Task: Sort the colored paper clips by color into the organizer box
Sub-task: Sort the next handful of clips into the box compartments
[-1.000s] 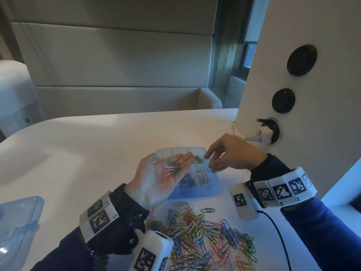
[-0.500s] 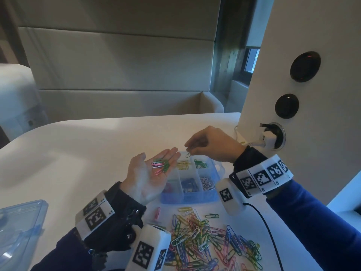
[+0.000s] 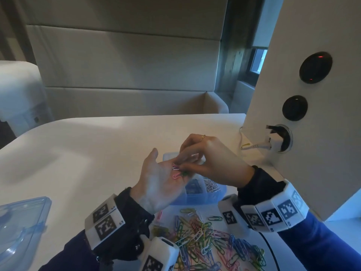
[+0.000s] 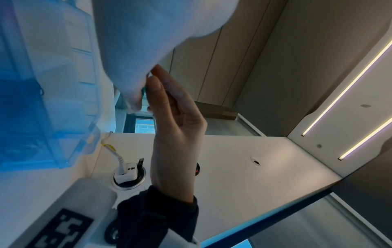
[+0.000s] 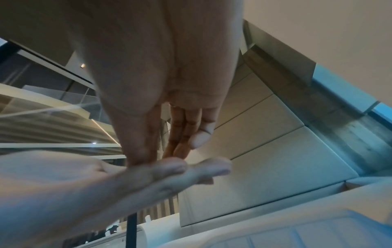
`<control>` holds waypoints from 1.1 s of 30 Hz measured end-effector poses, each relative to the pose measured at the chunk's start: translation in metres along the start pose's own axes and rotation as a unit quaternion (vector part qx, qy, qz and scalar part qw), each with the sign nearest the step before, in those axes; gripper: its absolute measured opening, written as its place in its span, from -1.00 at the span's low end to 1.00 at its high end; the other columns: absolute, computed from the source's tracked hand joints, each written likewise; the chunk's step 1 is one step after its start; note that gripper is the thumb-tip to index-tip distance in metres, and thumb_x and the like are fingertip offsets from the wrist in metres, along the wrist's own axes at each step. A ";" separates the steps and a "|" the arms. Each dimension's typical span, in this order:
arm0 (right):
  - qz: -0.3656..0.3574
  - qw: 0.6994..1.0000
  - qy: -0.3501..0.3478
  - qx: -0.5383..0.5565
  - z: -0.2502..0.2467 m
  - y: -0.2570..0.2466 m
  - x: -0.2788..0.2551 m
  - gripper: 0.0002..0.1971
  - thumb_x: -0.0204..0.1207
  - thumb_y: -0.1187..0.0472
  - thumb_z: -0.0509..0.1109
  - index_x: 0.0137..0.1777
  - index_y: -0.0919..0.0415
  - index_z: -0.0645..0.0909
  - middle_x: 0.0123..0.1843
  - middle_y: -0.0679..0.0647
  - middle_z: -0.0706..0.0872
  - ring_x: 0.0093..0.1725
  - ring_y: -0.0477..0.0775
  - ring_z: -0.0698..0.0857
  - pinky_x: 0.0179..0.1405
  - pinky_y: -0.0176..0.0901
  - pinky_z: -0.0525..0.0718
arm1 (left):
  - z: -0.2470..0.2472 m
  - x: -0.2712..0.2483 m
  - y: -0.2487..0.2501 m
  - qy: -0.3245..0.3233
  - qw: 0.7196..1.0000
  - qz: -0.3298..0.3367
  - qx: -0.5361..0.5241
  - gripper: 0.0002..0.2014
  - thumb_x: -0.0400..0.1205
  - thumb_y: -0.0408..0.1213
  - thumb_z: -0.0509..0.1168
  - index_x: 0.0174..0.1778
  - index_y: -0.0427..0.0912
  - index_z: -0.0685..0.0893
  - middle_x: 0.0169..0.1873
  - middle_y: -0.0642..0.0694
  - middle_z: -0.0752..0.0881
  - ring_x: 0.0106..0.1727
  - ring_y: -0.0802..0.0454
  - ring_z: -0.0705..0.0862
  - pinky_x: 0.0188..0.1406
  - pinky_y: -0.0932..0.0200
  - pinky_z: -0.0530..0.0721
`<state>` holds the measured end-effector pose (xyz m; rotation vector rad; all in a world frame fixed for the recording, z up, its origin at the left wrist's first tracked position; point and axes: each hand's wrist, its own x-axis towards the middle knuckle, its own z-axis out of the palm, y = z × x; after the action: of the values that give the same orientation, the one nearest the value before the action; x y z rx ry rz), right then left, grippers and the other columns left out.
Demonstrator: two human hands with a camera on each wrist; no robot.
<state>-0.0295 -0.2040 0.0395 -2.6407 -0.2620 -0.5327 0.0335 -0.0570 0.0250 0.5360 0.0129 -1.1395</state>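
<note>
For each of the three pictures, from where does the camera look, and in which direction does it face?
Head: on the person's head, facing forward and down at the white table; the left hand lies palm-up holding clips, the right hand reaches into it above the organizer box.
Left wrist: on the left wrist, facing along the hand and upward; the right hand and blue box show.
Right wrist: on the right wrist, facing along its fingers onto the left hand.
Shared: all views show both hands meeting.
</note>
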 end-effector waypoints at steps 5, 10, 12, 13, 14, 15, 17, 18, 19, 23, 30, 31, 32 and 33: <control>0.011 0.999 -0.035 -0.017 0.000 0.003 -0.002 -0.93 0.47 0.21 0.53 -0.07 0.12 0.76 -0.11 -0.03 0.70 -0.16 -0.13 0.65 -0.14 -0.34 0.62 | 0.002 -0.001 -0.006 -0.027 0.999 -0.028 -0.003 -0.13 0.71 0.30 -0.19 0.28 -0.56 0.51 -0.27 -0.39 0.73 -0.39 -0.22 0.76 -0.32 0.12 0.76; 0.033 0.997 -0.071 0.008 -0.009 0.007 -0.005 -0.88 0.56 0.23 0.43 0.04 0.11 0.76 -0.06 -0.09 0.74 -0.08 -0.16 0.68 -0.04 -0.29 0.68 | -0.007 0.006 -0.005 -0.006 1.000 -0.029 -0.006 -0.12 0.71 0.27 -0.14 0.36 -0.60 0.50 0.25 -0.47 0.66 0.22 -0.20 0.69 0.39 -0.02 0.57; 0.047 0.994 -0.102 0.021 -0.014 0.008 -0.006 -0.80 0.55 0.14 0.45 0.14 0.08 0.74 0.01 -0.10 0.75 -0.02 -0.17 0.69 0.02 -0.25 0.69 | -0.009 0.007 -0.003 -0.008 0.999 -0.034 -0.015 -0.09 0.70 0.29 -0.15 0.40 -0.61 0.46 0.36 -0.47 0.57 0.32 -0.21 0.59 0.44 0.06 0.48; 0.050 0.992 -0.111 0.027 -0.015 0.009 -0.007 -0.73 0.51 0.08 0.50 0.20 0.06 0.72 0.02 -0.10 0.75 -0.01 -0.16 0.69 0.03 -0.25 0.69 | -0.009 0.008 -0.002 -0.011 0.999 -0.036 -0.011 -0.08 0.70 0.30 -0.17 0.41 -0.62 0.45 0.37 -0.49 0.56 0.31 -0.26 0.60 0.42 0.08 0.46; 0.053 0.991 -0.114 0.033 -0.016 0.009 -0.008 -0.65 0.46 0.05 0.54 0.25 0.05 0.69 0.01 -0.09 0.75 -0.02 -0.15 0.70 0.02 -0.26 0.69 | -0.009 0.008 -0.001 -0.011 0.999 -0.036 -0.002 -0.07 0.70 0.30 -0.18 0.41 -0.63 0.43 0.37 -0.51 0.55 0.30 -0.29 0.60 0.39 0.06 0.46; 0.056 0.991 -0.111 0.040 -0.016 0.009 -0.008 -0.59 0.43 0.05 0.56 0.28 0.03 0.66 -0.02 -0.09 0.76 -0.03 -0.13 0.70 0.01 -0.26 0.69 | -0.008 0.008 -0.001 -0.009 0.999 -0.034 0.008 -0.08 0.71 0.29 -0.18 0.42 -0.63 0.42 0.38 -0.52 0.54 0.30 -0.30 0.60 0.33 0.05 0.49; 0.060 0.992 -0.100 0.055 -0.014 0.009 -0.008 -0.56 0.41 0.10 0.59 0.29 0.01 0.63 -0.07 -0.07 0.77 -0.07 -0.11 0.71 -0.01 -0.24 0.69 | -0.006 0.007 -0.001 -0.002 0.999 -0.028 0.023 -0.11 0.72 0.26 -0.18 0.41 -0.63 0.42 0.38 -0.52 0.54 0.23 -0.29 0.62 0.15 0.05 0.56; 0.059 0.992 -0.096 0.058 -0.014 0.009 -0.008 -0.57 0.41 0.12 0.59 0.27 0.02 0.63 -0.09 -0.07 0.77 -0.08 -0.10 0.71 -0.02 -0.23 0.69 | -0.006 0.007 -0.001 0.001 0.999 -0.026 0.027 -0.13 0.72 0.25 -0.18 0.41 -0.63 0.42 0.37 -0.53 0.54 0.21 -0.29 0.63 0.14 0.06 0.56; 0.056 0.992 -0.094 0.057 -0.014 0.009 -0.008 -0.59 0.41 0.13 0.59 0.26 0.02 0.64 -0.10 -0.08 0.77 -0.09 -0.11 0.71 -0.03 -0.23 0.69 | -0.006 0.006 -0.001 0.000 0.999 -0.026 0.028 -0.13 0.73 0.24 -0.17 0.41 -0.63 0.43 0.37 -0.53 0.54 0.22 -0.29 0.62 0.20 0.06 0.54; 0.034 0.993 -0.104 0.041 -0.016 0.009 -0.006 -0.69 0.43 0.12 0.57 0.18 0.02 0.71 -0.04 -0.11 0.79 -0.05 -0.13 0.72 -0.01 -0.21 0.70 | -0.006 0.005 0.000 0.004 0.999 -0.027 0.023 -0.14 0.73 0.22 -0.17 0.34 -0.64 0.51 0.37 -0.49 0.56 0.32 -0.27 0.60 0.52 0.09 0.33; 0.014 0.992 -0.117 0.041 -0.016 0.010 -0.006 -0.82 0.47 0.24 0.54 0.07 0.10 0.77 -0.11 -0.12 0.81 -0.14 -0.19 0.74 -0.09 -0.27 0.73 | -0.003 0.003 -0.004 -0.011 0.999 -0.037 0.011 -0.16 0.74 0.22 -0.15 0.37 -0.60 0.51 0.43 -0.36 0.54 0.13 -0.22 0.66 0.24 0.03 0.56; 0.011 0.993 -0.114 0.041 -0.016 0.010 -0.006 -0.85 0.48 0.25 0.53 0.04 0.11 0.77 -0.12 -0.13 0.80 -0.15 -0.19 0.74 -0.10 -0.27 0.72 | -0.003 0.004 -0.005 -0.010 0.999 -0.038 0.006 -0.17 0.74 0.22 -0.14 0.42 -0.58 0.47 0.45 -0.35 0.53 0.16 -0.20 0.64 0.26 0.01 0.59; 0.010 0.993 -0.114 0.042 -0.016 0.010 -0.006 -0.87 0.49 0.27 0.52 0.02 0.12 0.77 -0.12 -0.14 0.79 -0.16 -0.19 0.73 -0.10 -0.27 0.72 | -0.004 0.005 -0.005 -0.011 0.999 -0.039 0.001 -0.19 0.74 0.21 -0.13 0.45 -0.56 0.44 0.44 -0.33 0.55 0.16 -0.20 0.64 0.24 -0.02 0.66; 0.009 0.992 -0.116 0.043 -0.016 0.010 -0.006 -0.88 0.50 0.28 0.50 0.01 0.13 0.77 -0.12 -0.14 0.79 -0.16 -0.19 0.73 -0.10 -0.24 0.73 | -0.005 0.006 -0.005 -0.011 0.999 -0.037 -0.002 -0.21 0.74 0.20 -0.12 0.47 -0.53 0.42 0.38 -0.33 0.60 0.14 -0.20 0.66 0.17 -0.04 0.72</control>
<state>-0.0373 -0.2208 0.0471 -2.6178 -0.3242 -0.2023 0.0327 -0.0619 0.0170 0.5235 0.0165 -1.2170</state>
